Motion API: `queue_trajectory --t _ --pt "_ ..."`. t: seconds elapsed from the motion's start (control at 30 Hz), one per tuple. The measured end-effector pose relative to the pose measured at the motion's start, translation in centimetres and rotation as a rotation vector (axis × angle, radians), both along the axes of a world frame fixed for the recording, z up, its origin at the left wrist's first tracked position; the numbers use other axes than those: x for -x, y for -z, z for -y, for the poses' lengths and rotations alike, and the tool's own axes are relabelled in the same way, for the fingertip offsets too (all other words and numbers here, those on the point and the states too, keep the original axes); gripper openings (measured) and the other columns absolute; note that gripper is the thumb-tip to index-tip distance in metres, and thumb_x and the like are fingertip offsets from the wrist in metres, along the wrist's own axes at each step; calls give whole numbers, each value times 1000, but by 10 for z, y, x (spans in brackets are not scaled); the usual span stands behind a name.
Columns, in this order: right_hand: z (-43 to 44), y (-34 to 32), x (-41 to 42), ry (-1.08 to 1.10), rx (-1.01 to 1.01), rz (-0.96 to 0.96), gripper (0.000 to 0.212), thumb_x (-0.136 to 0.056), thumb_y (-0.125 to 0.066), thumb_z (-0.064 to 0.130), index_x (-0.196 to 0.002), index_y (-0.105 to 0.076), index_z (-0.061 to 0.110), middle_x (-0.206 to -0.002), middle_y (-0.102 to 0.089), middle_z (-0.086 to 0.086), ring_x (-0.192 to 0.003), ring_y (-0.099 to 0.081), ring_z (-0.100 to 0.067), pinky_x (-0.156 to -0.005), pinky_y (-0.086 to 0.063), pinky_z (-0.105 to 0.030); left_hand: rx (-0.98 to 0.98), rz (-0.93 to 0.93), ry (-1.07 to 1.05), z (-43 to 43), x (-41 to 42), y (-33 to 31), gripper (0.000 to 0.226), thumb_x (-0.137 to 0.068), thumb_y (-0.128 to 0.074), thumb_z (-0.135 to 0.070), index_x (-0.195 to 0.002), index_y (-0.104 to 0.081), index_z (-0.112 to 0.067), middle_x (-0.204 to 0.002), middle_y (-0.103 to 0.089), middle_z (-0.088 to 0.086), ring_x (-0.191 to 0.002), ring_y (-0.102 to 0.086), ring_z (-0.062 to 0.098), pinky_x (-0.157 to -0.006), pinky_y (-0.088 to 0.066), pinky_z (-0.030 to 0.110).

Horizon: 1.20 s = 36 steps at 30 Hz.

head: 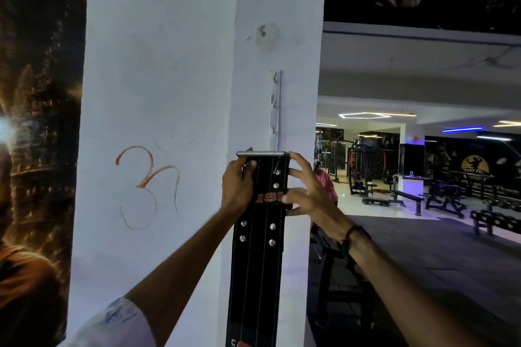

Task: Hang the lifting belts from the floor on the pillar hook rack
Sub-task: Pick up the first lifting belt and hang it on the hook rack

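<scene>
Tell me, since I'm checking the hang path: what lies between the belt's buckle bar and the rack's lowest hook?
Head view: only bare rack strip and white pillar separate the buckle bar from the lowest hook; both hands hold the belt below.

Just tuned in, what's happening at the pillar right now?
A person holds a black lifting belt upright against the white pillar. The left hand grips the belt's left edge near the buckle, and the right hand grips the right edge. The buckle sits just below the hook rack, not yet on a hook. The rest of the belt hangs straight down.
</scene>
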State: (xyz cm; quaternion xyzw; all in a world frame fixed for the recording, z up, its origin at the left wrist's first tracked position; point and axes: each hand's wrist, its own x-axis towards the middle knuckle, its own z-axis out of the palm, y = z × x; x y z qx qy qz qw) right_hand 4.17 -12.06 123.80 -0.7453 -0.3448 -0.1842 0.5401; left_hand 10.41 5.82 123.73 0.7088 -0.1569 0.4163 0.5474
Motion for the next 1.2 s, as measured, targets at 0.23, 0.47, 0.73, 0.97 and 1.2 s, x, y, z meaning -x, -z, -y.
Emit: queue_trajectory --t 0.23,0.47,0.73,0.97,1.2 --pt "-8 7 -42 424 -53 315 28 -99 -54 19 -126 -59 20 -110 -56 11 -80 -64 1 -67 -41 1 -114 -43 -88 15 -21 -15 30 -103 -45 -28 -126 -63 -22 -118 -62 8 -106 -61 23 -91 -48 36" --pt "3 -20 -94 482 109 329 30 -99 -54 28 -125 -67 22 -138 -52 1 -102 -66 -18 -69 -54 -12 -96 -69 -104 18 -51 -4 27 -102 -43 -36 -111 -66 -25 -109 -69 2 -100 -64 22 -88 -51 41" --pt "-15 -31 -152 601 118 250 28 -99 -49 30 -87 -68 13 -85 -64 0 -77 -65 -26 -71 -57 -46 -45 -98 -209 18 -90 -8 29 -101 -45 -39 -114 -66 -25 -112 -71 3 -101 -66 26 -85 -50 41" --pt "-25 -30 -183 614 105 85 33 -96 -45 28 -82 -64 4 -81 -70 -12 -79 -63 -36 -63 -40 -32 -36 -238 -205 14 -118 3 28 -99 -44 -45 -109 -63 -27 -109 -71 4 -101 -64 30 -81 -45 37" --pt "-22 -28 -186 596 101 47 33 -94 -43 27 -95 -73 14 -87 -72 -3 -76 -65 -30 -61 -41 -31 -66 -255 -221 14 -129 9 30 -97 -41 -55 -94 -56 -29 -90 -70 1 -85 -66 31 -76 -52 42"
